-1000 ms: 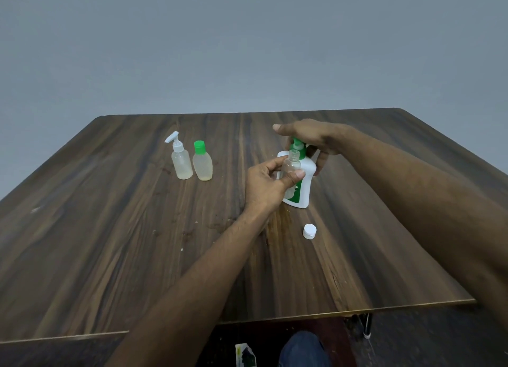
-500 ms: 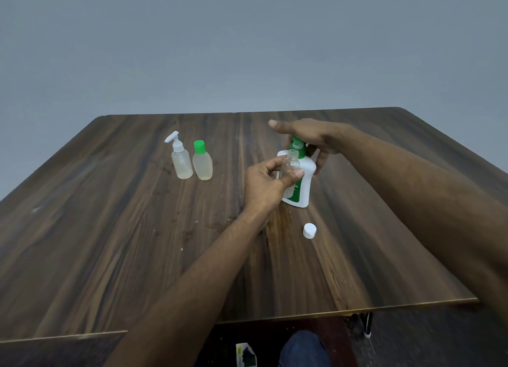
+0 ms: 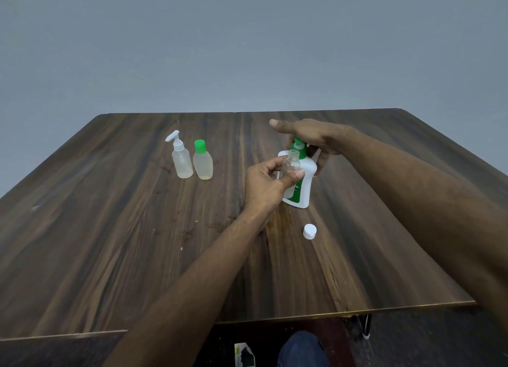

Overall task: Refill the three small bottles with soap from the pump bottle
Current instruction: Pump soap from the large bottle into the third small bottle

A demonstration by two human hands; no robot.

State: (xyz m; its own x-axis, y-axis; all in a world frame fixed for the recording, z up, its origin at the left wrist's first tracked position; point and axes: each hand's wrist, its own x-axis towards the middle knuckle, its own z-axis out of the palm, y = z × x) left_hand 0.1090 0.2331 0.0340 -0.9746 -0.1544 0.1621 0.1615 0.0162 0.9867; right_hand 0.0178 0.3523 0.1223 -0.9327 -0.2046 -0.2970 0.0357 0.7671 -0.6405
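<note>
Left hand [image 3: 265,183] pinches clear small bottle [image 3: 291,165]; right hand [image 3: 308,135] fingers apparently press pump bottle [image 3: 301,185], mid-table [image 3: 110,229].

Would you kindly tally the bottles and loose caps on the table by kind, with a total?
Large pump bottle, white with green pump: 1
Small clear bottles: 3, namely white-pump bottle, green-capped bottle, open bottle held in the left hand
Loose white cap: 1
Total: 5

Single head-worn wide view, looking forward and down, close over wooden table [image 3: 110,243]
</note>
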